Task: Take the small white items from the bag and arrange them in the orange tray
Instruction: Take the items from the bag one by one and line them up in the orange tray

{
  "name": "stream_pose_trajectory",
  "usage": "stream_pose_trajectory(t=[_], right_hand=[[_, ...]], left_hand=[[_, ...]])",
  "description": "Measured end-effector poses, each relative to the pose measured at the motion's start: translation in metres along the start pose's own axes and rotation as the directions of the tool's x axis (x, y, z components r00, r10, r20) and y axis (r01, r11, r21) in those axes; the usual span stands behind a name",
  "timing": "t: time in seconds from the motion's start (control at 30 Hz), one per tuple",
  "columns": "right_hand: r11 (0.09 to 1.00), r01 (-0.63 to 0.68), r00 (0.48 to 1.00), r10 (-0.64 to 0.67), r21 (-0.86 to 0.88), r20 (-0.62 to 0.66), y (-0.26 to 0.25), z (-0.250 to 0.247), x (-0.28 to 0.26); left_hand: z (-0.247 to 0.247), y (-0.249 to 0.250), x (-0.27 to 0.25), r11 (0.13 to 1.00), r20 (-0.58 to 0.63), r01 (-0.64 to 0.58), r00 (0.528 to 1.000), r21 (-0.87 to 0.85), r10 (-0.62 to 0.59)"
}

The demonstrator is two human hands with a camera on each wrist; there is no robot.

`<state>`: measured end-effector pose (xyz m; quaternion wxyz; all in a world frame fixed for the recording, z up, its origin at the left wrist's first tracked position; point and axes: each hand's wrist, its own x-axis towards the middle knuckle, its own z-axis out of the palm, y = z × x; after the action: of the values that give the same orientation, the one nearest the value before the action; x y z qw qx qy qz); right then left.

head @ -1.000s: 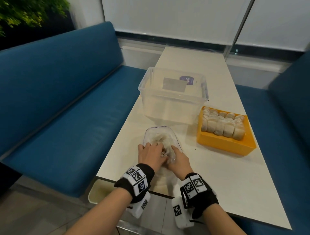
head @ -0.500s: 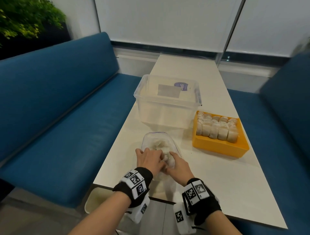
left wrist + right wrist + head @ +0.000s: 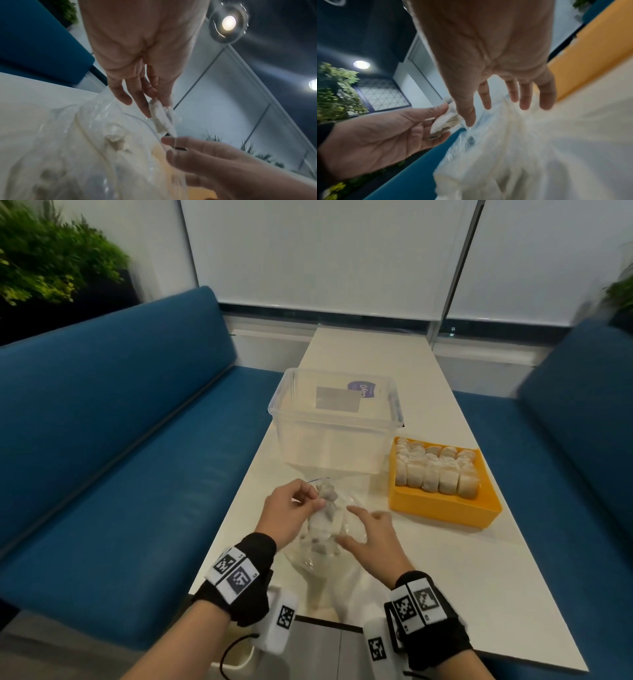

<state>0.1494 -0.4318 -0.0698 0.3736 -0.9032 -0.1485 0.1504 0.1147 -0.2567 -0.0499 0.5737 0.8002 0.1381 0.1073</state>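
Observation:
A clear plastic bag (image 3: pixel 320 546) with several small white items lies on the white table near its front edge. My left hand (image 3: pixel 313 502) pinches one white item (image 3: pixel 326 497) just above the bag's mouth; the left wrist view shows the item (image 3: pixel 163 119) hanging from the fingertips. My right hand (image 3: pixel 359 525) hovers beside the bag with straight, spread fingers and holds nothing. The orange tray (image 3: pixel 442 506) stands to the right, with rows of white items (image 3: pixel 435 472) filling its far part. Its front strip is bare.
A large clear plastic box (image 3: pixel 335 422) stands behind the bag, left of the tray. Blue benches (image 3: pixel 120 457) run along both sides of the narrow table (image 3: pixel 445 577). The table's near edge is just below my wrists.
My left hand has lifted a white item out of the bag. My right hand has let go of the bag, opened and shifted right. The camera view has tilted up.

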Motion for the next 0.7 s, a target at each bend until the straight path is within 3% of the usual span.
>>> stream_pose_trajectory(t=[0.1,0.17,0.27,0.4,0.53,0.63,0.7], right_hand=[[0.987,0.162,0.971,-0.155,0.024,-0.184,-0.02,-0.019,0.0],[0.967,0.201,0.966,-0.169,0.156,-0.196,-0.037,-0.029,0.001],[0.923,0.133,0.99,-0.107,0.361,-0.092,-0.056,-0.034,0.005],[0.873,0.095,0.99,-0.133,0.479,0.048,-0.063,-0.04,0.015],[0.826,0.083,0.978,-0.175,0.558,0.112,-0.062,-0.046,0.021],[0.798,0.122,0.983,-0.18,0.59,0.04,-0.064,-0.045,0.026],[0.822,0.21,0.978,-0.178,0.529,-0.111,-0.065,-0.043,0.028]], left_hand=[[-0.009,0.007,0.006,0.987,-0.014,0.028,0.999,-0.161,-0.03],[-0.012,0.012,0.008,0.962,0.014,0.055,0.998,-0.268,-0.053],[-0.013,0.019,0.009,0.941,0.088,0.085,0.994,-0.326,-0.059],[-0.018,0.023,0.011,0.966,0.177,0.081,0.984,-0.246,-0.038],[-0.02,0.026,0.012,0.94,0.154,0.096,0.987,-0.326,-0.047],[-0.016,0.027,0.011,0.91,0.116,0.146,0.987,-0.388,-0.109],[-0.013,0.026,0.009,0.864,0.097,0.234,0.972,-0.447,-0.213]])
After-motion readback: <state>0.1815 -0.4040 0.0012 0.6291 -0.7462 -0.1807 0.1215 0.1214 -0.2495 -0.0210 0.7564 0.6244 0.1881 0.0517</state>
